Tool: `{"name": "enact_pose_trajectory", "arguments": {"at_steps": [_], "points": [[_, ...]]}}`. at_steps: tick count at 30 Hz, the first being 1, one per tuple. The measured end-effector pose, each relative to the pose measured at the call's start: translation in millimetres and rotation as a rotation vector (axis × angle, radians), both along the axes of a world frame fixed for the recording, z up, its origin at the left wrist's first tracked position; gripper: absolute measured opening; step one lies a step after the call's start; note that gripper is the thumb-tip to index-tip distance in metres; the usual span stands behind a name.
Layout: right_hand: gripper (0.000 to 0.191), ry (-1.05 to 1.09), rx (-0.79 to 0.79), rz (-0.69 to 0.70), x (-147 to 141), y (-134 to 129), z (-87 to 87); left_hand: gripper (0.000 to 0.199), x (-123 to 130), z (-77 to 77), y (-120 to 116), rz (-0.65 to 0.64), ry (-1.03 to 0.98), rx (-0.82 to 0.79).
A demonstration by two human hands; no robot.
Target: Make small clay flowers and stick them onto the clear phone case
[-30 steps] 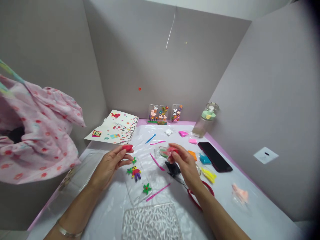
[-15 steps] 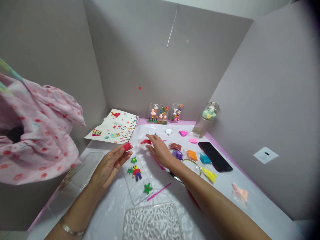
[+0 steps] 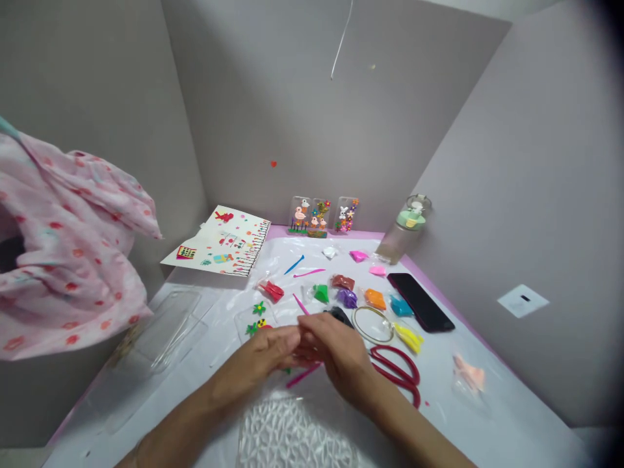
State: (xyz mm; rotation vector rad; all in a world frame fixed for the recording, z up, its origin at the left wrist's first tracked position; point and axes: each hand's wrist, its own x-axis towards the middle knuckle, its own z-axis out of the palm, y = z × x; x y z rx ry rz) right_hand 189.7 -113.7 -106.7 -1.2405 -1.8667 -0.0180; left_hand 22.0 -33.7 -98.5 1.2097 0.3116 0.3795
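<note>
My left hand [image 3: 270,354] and my right hand [image 3: 338,348] are brought together above the near middle of the table, palms facing and fingers closed over each other. Whatever lies between them is hidden. Beneath them a clear phone case [image 3: 240,321] with green clay flowers [image 3: 259,308] and a clay figure is mostly covered. Just beyond it lies a red clay packet [image 3: 272,291], apart from both hands. A pink modelling tool [image 3: 303,377] shows under the hands. Nearer me is a clear case with a faceted pattern [image 3: 297,432].
Red-handled scissors [image 3: 397,370], a bangle [image 3: 373,325] and a black phone [image 3: 420,302] lie at right, near several coloured clay packets [image 3: 375,299]. A bottle [image 3: 402,231], decorated cases [image 3: 299,216] and a sketchbook [image 3: 221,244] are at the back. Clear cases [image 3: 168,331] lie left; pink cloth [image 3: 73,240] hangs there.
My right hand has drawn back from the red packet and joined my left. The red lump that showed in my left fingers is out of sight. The scissors and green packet are now uncovered.
</note>
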Motion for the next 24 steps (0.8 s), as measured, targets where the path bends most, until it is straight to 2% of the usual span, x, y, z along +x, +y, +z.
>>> {"name": "enact_pose_trajectory", "arguments": {"at_steps": [1, 2, 3, 5, 6, 9, 11, 12, 15, 16, 18, 19, 21, 23, 24], "points": [[0.032, 0.078, -0.027, -0.076, 7.0, 0.3, -0.1, 0.04, -4.5, 3.9, 6.8, 0.012, 0.029, 0.056], [0.03, 0.173, -0.065, -0.152, 12.9, 0.9, 1.5, 0.039, -10.2, 7.4, 15.8, 0.084, 0.07, 0.134], [0.028, 0.273, -0.119, -0.209, 17.3, 1.6, 4.5, 0.033, -17.0, 9.8, 26.6, 0.187, 0.133, 0.235], [0.028, 0.458, -0.253, -0.236, 21.6, 2.6, 12.2, 0.024, -32.6, 9.3, 50.7, 0.397, 0.261, 0.445], [0.032, 0.535, -0.317, -0.211, 21.7, 2.7, 15.9, 0.023, -40.5, 5.7, 62.8, 0.478, 0.315, 0.531], [0.043, 0.689, -0.478, -0.092, 18.2, 1.9, 22.0, 0.025, -60.2, -15.3, 92.9, 0.581, 0.507, 0.757], [0.04, 0.746, -0.556, -0.017, 15.4, 1.4, 21.3, 0.032, -66.0, -30.4, 103.4, 0.657, 0.618, 0.846], [0.035, 0.769, -0.588, 0.028, 14.2, 1.5, 19.8, 0.033, -66.1, -35.7, 105.1, 0.641, 0.632, 0.862], [0.03, 0.892, -0.692, 0.206, 11.2, 3.9, 12.5, 0.029, -56.1, -36.9, 96.3, 0.51, 0.519, 0.797], [0.033, 0.958, -0.736, 0.266, 9.9, 5.2, 9.4, 0.027, -50.4, -33.1, 89.3, 0.507, 0.481, 0.806], [0.041, 1.092, -0.8, 0.355, 6.4, 8.0, 2.7, 0.026, -37.4, -22.8, 70.8, 0.61, 0.376, 0.856], [0.045, 1.141, -0.811, 0.382, 4.1, 9.1, -0.6, 0.025, -30.7, -18.1, 60.2, 0.608, 0.315, 0.86], [0.049, 1.189, -0.801, 0.394, -1.4, 10.4, -6.5, 0.025, -18.1, -12.2, 38.9, 0.446, 0.22, 0.838], [0.049, 1.192, -0.778, 0.373, -8.1, 10.5, -10.3, 0.029, -7.6, -11.7, 20.8, 0.333, 0.155, 0.916], [0.048, 1.19, -0.771, 0.364, -11.5, 10.3, -11.1, 0.03, -3.5, -12.8, 13.9, 0.34, 0.151, 0.977]]}}
